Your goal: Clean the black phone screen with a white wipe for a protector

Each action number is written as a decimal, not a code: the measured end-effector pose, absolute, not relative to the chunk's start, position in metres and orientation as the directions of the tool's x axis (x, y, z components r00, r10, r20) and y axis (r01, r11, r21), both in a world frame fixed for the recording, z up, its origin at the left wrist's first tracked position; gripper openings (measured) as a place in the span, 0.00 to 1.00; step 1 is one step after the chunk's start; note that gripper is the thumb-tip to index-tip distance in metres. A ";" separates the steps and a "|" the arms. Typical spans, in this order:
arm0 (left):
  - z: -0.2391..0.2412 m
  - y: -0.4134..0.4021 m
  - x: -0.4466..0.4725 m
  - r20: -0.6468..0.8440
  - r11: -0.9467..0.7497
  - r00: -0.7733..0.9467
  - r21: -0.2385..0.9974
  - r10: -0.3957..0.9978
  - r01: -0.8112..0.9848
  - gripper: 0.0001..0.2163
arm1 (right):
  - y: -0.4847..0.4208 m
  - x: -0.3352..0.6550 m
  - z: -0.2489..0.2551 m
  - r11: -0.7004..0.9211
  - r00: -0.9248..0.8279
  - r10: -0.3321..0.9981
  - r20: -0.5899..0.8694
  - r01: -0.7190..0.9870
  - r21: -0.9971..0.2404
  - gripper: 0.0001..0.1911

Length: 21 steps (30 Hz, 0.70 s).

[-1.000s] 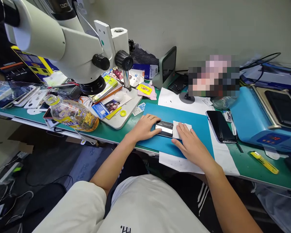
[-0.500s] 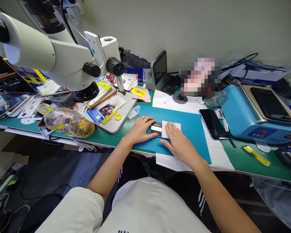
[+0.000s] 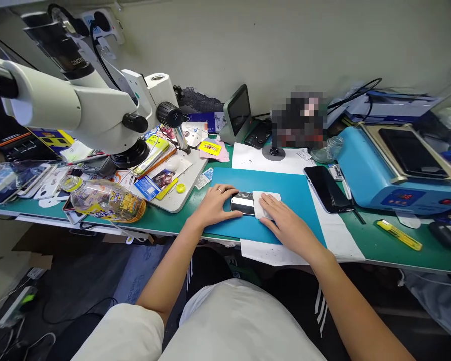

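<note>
A phone with a dark, shiny screen lies lengthwise on the blue mat. My left hand grips its left end, with the thumb along the near edge and the fingers along the far edge. A ring is on one finger. Over the phone's right part lies a white wipe, which hides that end. My right hand presses the wipe down with its fingers close together, the thumb held apart on the near side.
To the left, a microscope overhangs cards and packets, near a plastic bottle on its side. Another phone, a yellow cutter and a blue heating machine stand to the right. Behind the mat sits a small display.
My right hand and the wipe have slid right along the phone, so more of its screen shows. My left hand keeps its hold on the left end. The camera view has shifted slightly.
</note>
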<state>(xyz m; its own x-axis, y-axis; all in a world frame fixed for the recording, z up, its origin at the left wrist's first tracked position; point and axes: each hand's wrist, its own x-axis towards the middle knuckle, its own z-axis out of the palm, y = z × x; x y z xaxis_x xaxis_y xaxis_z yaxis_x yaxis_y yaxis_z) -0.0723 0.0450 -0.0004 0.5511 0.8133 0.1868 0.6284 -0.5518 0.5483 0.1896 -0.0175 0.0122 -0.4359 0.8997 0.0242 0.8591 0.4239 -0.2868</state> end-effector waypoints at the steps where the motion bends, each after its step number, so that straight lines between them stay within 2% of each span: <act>1: -0.001 0.045 -0.072 0.190 -0.553 0.551 0.550 0.812 0.626 0.27 | -0.019 0.192 0.012 0.430 -0.441 0.897 0.029 0.855 -0.289 0.31; 7: 0.000 0.046 -0.071 0.171 -0.539 0.548 0.559 0.819 0.631 0.27 | -0.017 0.209 0.012 0.447 -0.464 0.885 0.037 0.824 -0.347 0.27; 12: 0.001 0.047 -0.071 0.156 -0.526 0.540 0.557 0.827 0.643 0.27 | 0.002 0.213 0.012 0.437 -0.476 0.880 0.012 0.797 -0.416 0.29; 17: 0.002 0.046 -0.072 0.149 -0.531 0.551 0.553 0.821 0.642 0.28 | -0.006 0.220 0.009 0.471 -0.485 0.871 0.077 0.781 -0.411 0.26; 21: 0.003 0.046 -0.073 0.152 -0.545 0.565 0.549 0.811 0.634 0.30 | -0.003 0.229 0.012 0.477 -0.501 0.864 0.059 0.774 -0.417 0.25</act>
<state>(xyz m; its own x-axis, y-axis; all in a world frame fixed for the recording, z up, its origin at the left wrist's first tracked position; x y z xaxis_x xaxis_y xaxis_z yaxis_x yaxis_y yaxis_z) -0.0727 0.0458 0.0026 0.5651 0.8108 0.1524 0.6336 -0.5449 0.5492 0.2287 -0.0027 0.0116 -0.5007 0.8636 0.0590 0.7739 0.4771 -0.4166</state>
